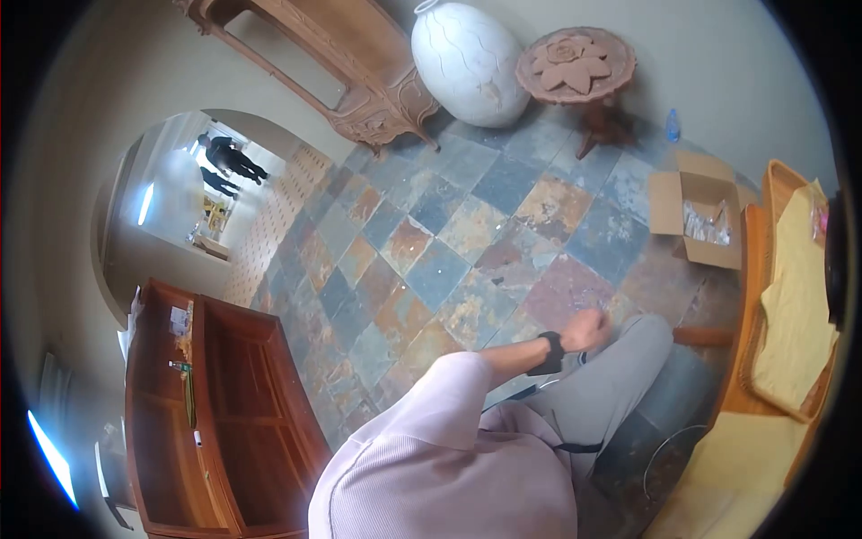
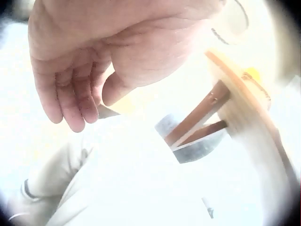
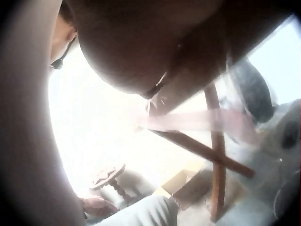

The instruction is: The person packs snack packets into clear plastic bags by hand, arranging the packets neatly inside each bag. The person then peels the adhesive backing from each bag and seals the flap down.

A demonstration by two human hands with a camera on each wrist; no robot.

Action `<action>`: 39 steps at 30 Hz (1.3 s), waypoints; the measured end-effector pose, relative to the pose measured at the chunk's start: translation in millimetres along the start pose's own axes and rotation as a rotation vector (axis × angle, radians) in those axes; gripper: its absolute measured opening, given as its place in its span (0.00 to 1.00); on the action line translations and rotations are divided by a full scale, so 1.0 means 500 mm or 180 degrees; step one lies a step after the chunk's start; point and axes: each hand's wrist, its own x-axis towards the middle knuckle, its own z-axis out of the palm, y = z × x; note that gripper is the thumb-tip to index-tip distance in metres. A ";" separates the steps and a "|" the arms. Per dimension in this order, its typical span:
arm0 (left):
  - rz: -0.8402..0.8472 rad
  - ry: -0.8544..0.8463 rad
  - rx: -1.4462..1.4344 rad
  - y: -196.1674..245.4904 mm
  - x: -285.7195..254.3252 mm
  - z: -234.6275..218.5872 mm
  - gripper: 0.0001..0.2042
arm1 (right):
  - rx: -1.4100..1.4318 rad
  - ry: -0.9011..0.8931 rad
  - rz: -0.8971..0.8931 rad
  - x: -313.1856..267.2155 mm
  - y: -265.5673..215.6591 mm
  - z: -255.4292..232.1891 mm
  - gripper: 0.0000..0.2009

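Observation:
My left hand (image 1: 585, 331) hangs beside the grey-trousered knee in the head view, a dark band on its wrist. Close up in the left wrist view, the left hand (image 2: 108, 52) has loosely bent fingers and nothing between them. The right hand is outside the head view. In the right wrist view the right hand (image 3: 136, 52) is a dark shape close to the camera, near a brown wooden edge above crossed table legs (image 3: 218, 155). A blurred pale pink strip (image 3: 197, 121) stretches below it; whether the fingers hold it I cannot tell.
A wooden table with a yellow cloth (image 1: 795, 305) stands at right, an open carton (image 1: 666, 205) with clear packets beside it. Farther off are a plastic bottle (image 1: 672, 126), carved round table (image 1: 575, 67), white vase (image 1: 467, 63) and wooden cabinet (image 1: 251, 395). Distant people (image 1: 232, 157) appear through an archway.

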 end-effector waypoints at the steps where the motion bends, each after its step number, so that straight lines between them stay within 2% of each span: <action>1: 0.0203 0.0197 -0.0223 0.039 -0.022 0.016 0.10 | -0.0014 -0.0019 -0.0113 0.022 -0.035 -0.040 0.24; 2: 0.0416 0.0445 -0.0454 0.086 -0.045 0.019 0.09 | -0.0027 -0.0007 -0.0132 0.008 -0.028 -0.056 0.24; 4: 0.1186 0.0275 -0.0971 0.176 -0.103 0.018 0.07 | -0.0003 0.0001 -0.0186 0.007 -0.019 -0.038 0.23; 8: 0.3138 0.0240 -0.1257 0.347 -0.209 0.012 0.09 | 0.0001 -0.0039 -0.0529 0.004 -0.002 -0.050 0.22; 10: 0.3981 0.0079 -0.0884 0.416 -0.242 0.022 0.13 | 0.0571 -0.0012 -0.0569 0.004 0.013 -0.059 0.21; 12: 0.4293 -0.0015 -0.1002 0.468 -0.267 0.070 0.23 | 0.0412 0.0050 -0.0675 0.009 0.023 -0.063 0.21; 13: 0.4299 0.0042 -0.0995 0.488 -0.285 0.075 0.23 | 0.0224 0.0063 -0.0721 0.012 0.025 -0.066 0.20; 15: 0.4877 0.0703 -0.0650 0.510 -0.310 0.085 0.27 | 0.0298 0.0121 -0.0742 0.014 0.018 -0.065 0.20; 18: 0.4694 0.0673 -0.0157 0.515 -0.287 0.203 0.26 | 0.0352 0.0087 -0.0680 0.024 -0.005 -0.081 0.19; 19: 0.4590 0.0534 0.0268 0.519 -0.279 0.212 0.20 | 0.0329 0.0006 -0.0591 0.028 -0.013 -0.091 0.18; 20: 0.4632 0.0496 0.0235 0.525 -0.274 0.226 0.20 | 0.0291 0.0007 -0.0542 0.031 -0.016 -0.097 0.18; 21: 0.4483 0.0681 0.0167 0.530 -0.264 0.240 0.16 | 0.0241 0.0078 -0.0662 0.032 -0.018 -0.103 0.18; 22: 0.4340 0.0843 0.0098 0.538 -0.261 0.232 0.13 | 0.0186 0.0145 -0.0765 0.032 -0.021 -0.108 0.17; 23: 0.4375 0.1113 0.0211 0.536 -0.276 0.180 0.08 | 0.0140 0.0133 -0.0674 0.033 -0.024 -0.110 0.17; 24: 0.4422 0.1036 0.0170 0.546 -0.264 0.177 0.08 | 0.0093 0.0168 -0.0755 0.038 -0.024 -0.109 0.18; 26: 0.3971 0.0537 0.0316 0.558 -0.242 0.191 0.06 | -0.0016 0.0221 -0.0878 0.046 -0.028 -0.104 0.20; 28: 0.4075 0.0261 0.0156 0.558 -0.213 0.201 0.07 | -0.0302 0.0241 -0.0854 0.041 -0.023 -0.127 0.23; 29: 0.4368 0.0092 0.0210 0.558 -0.203 0.168 0.08 | -0.0542 0.0197 -0.0574 0.035 -0.033 -0.138 0.23; 30: 0.4325 -0.0123 -0.0434 0.549 -0.200 0.150 0.10 | 0.0142 -0.0300 -0.0100 0.024 -0.051 -0.144 0.25; 31: 0.4103 -0.0595 -0.0614 0.546 -0.190 0.147 0.12 | 0.0832 -0.0638 0.0491 0.016 -0.059 -0.152 0.29; 32: 0.4068 -0.0652 -0.0958 0.556 -0.193 0.113 0.12 | 0.0871 -0.0598 0.0179 0.012 -0.058 -0.170 0.32; 33: 0.3919 -0.0627 -0.0584 0.557 -0.184 0.117 0.12 | 0.0876 -0.0629 0.0283 0.015 -0.067 -0.209 0.36; 34: 0.3715 -0.0911 -0.0231 0.565 -0.179 0.107 0.14 | 0.0913 -0.0661 0.0343 0.025 -0.076 -0.246 0.40; 35: 0.3841 -0.0774 -0.0545 0.571 -0.170 0.106 0.17 | 0.0877 -0.0626 0.0568 0.025 -0.075 -0.274 0.39; 37: 0.3545 -0.0717 -0.0992 0.578 -0.177 0.104 0.14 | 0.0726 -0.0585 0.0997 0.023 -0.068 -0.326 0.39; 39: 0.3494 -0.0573 -0.1038 0.581 -0.176 0.105 0.11 | 0.0593 -0.0351 0.0954 0.035 -0.060 -0.370 0.36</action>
